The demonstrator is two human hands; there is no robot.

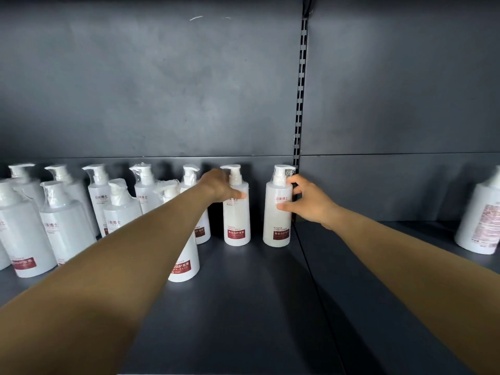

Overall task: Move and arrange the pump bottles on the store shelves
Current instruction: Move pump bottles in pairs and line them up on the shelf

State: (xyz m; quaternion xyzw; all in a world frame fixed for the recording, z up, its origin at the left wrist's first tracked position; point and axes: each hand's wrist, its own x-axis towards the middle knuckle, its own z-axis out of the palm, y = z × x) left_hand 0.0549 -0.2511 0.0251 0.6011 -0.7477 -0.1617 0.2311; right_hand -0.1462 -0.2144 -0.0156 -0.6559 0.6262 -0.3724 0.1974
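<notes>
While both arms stretched deep over the dark grey metal shelf (243, 307), a tipped bottle looked the likeliest slip.
Nearest, my left forearm crossed just above a white plastic pump bottle with a red label (186, 261) and could have toppled it. Further back, my left hand (219, 185) curled round the second-last back-row bottle (236, 220); my right hand (308, 203) gripped the end bottle (277, 212) beside the slotted black upright (299, 117), which its pump might have snagged.

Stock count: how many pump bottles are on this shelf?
12 pump bottles: seven in the back row, the two rightmost held by the left hand and right hand; four in front at left; one far right. Others may be hidden.
</notes>
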